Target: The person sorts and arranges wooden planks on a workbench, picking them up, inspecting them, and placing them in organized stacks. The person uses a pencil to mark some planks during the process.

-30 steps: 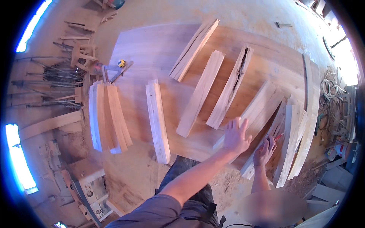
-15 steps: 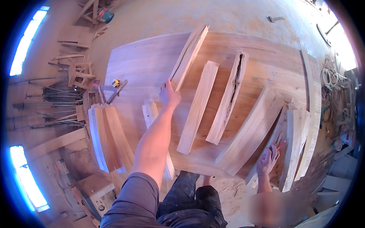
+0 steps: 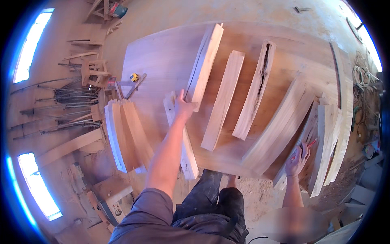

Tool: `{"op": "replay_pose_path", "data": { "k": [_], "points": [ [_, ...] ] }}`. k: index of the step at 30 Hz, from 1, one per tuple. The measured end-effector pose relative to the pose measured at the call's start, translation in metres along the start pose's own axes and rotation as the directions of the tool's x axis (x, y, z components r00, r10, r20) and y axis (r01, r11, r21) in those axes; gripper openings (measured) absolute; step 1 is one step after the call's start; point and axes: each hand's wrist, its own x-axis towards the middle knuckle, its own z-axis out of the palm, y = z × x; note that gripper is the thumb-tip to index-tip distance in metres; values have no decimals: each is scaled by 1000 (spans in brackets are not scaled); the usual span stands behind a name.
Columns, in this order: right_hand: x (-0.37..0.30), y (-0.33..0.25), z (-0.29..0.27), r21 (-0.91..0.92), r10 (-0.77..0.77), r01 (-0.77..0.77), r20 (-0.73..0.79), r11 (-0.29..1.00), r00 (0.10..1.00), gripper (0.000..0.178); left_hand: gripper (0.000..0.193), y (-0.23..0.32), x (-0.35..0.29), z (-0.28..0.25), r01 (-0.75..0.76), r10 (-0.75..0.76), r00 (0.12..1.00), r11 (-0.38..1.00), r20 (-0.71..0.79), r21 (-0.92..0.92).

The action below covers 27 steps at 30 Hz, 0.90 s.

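My left hand (image 3: 185,109) is closed on the near end of a wooden board (image 3: 208,67), which reaches toward the far edge of the table. A long dark line runs along this board. In my right hand (image 3: 297,160) is a thin red pencil or marker (image 3: 312,143), held above a rough board (image 3: 293,163) at the right. Beside the gripped board lie a plain pale board (image 3: 223,101) and another with a long dark crack (image 3: 256,89). A knotty narrow board (image 3: 183,142) lies next to my left forearm.
All of these lie on a large wooden tabletop (image 3: 158,53). More boards (image 3: 128,136) stand grouped at left, others (image 3: 323,146) at right, with a wide board (image 3: 280,126) between. A yellow tape measure (image 3: 134,77) sits by a square tool (image 3: 136,86). Metal rods (image 3: 73,95) lie beyond the left side.
The board in my left hand has turned, so a broader pale face shows. My right hand still holds the red writing tool. The whole view has shifted slightly.
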Motion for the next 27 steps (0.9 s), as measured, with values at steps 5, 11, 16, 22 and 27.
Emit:
{"op": "replay_pose_path", "data": {
  "k": [5,11,16,22,27],
  "points": [
    [0,-2,4,-3,-7,7,-13,1000,1000,43,80,-68,-38,-2,-97,97,995,990,1,99],
    [-1,8,5,-6,-63,63,-74,998,995,43,70,-91,-107,14,-159,196,971,957,-137,243],
    [0,7,7,-26,-65,64,-57,998,996,41,84,-113,-140,13,-90,416,807,788,-419,610],
    [-1,13,11,-47,-101,98,-64,994,993,40,105,-132,-139,-14,195,-91,933,942,-349,274],
    [0,11,8,-46,-112,109,-73,993,991,42,104,-134,-115,-33,166,-72,924,961,-375,224]
  ]
}}
